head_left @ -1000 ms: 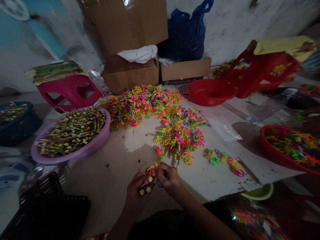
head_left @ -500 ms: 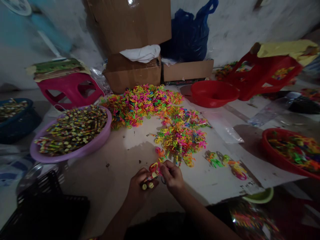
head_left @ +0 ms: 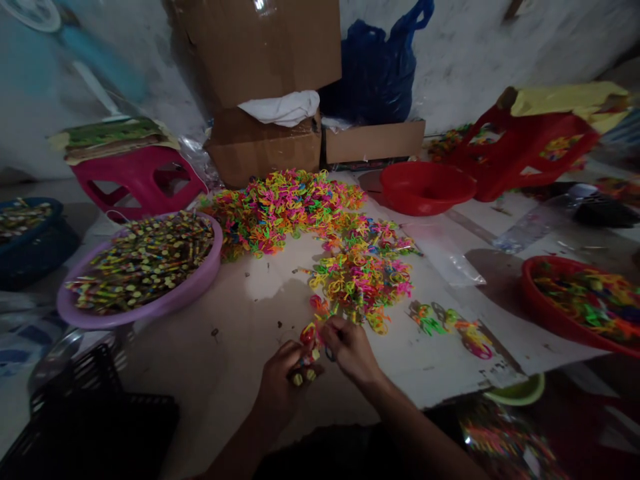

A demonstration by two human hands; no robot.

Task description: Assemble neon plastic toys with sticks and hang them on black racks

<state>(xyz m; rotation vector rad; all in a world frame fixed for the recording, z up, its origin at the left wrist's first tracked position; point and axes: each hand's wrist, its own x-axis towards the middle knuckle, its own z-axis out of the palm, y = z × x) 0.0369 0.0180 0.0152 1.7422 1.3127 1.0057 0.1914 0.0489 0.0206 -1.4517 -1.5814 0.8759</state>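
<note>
My left hand (head_left: 281, 378) is closed around several small patterned tubes (head_left: 305, 378) with pale yellow round ends. Red and yellow plastic bits (head_left: 309, 333) stick up from the top of that bunch. Against them, my right hand (head_left: 351, 348) is closed in a pinch on a small bright pink plastic piece (head_left: 321, 335), mostly covered by the fingers. A dark loop shows under the right fingers; what it belongs to I cannot make out. Just beyond both hands lies a loose heap of bright plastic pieces (head_left: 363, 273), some joined to patterned tubes.
A purple basin (head_left: 143, 313) full of patterned tubes stands at left, above a black crate (head_left: 120, 427). A larger bright heap (head_left: 285, 207) lies before the cardboard boxes (head_left: 265, 147). At right are a red basin (head_left: 427, 190), a plastic bag (head_left: 453, 260) and a filled red basin (head_left: 560, 321).
Both hands have shifted slightly to the right, staying together. The right hand has turned a little, and the tubes in the left hand have moved along with it.
</note>
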